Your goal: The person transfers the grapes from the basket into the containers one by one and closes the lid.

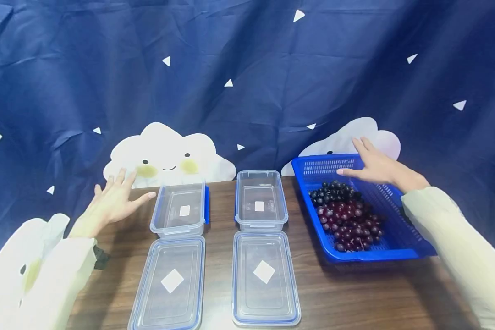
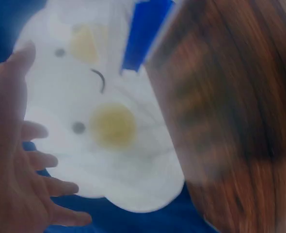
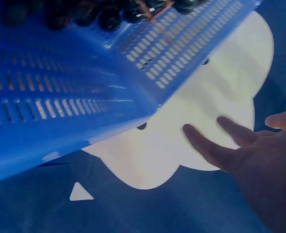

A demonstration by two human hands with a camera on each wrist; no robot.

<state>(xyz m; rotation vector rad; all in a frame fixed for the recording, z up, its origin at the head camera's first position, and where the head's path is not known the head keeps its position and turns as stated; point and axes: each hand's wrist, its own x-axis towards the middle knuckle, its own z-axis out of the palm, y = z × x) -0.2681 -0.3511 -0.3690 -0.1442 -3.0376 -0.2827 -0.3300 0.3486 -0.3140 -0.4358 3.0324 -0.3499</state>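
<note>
My left hand [image 1: 112, 201] hovers with spread fingers just left of a clear plastic container [image 1: 179, 208], holding nothing. In the left wrist view its fingers [image 2: 60, 187] stretch out, well apart from anything. Over the back right of a blue plastic basket [image 1: 332, 255] is my right hand [image 1: 379, 167], its fingers extended and no object in them. Dark grapes [image 1: 334, 192] and reddish-purple grapes [image 1: 352, 224] lie in bunches inside the basket. The right wrist view shows the hand [image 3: 259, 155] beside the perforated basket wall [image 3: 75, 107], apart from the grapes.
A second clear container [image 1: 261, 201] stands right of the first. Two clear lids with blue seals, a left lid [image 1: 169, 284] and a right lid [image 1: 266, 293], lie in front of them on the wooden table [image 1: 218, 256]. A blue curtain [image 1: 247, 68] with white clouds hangs behind.
</note>
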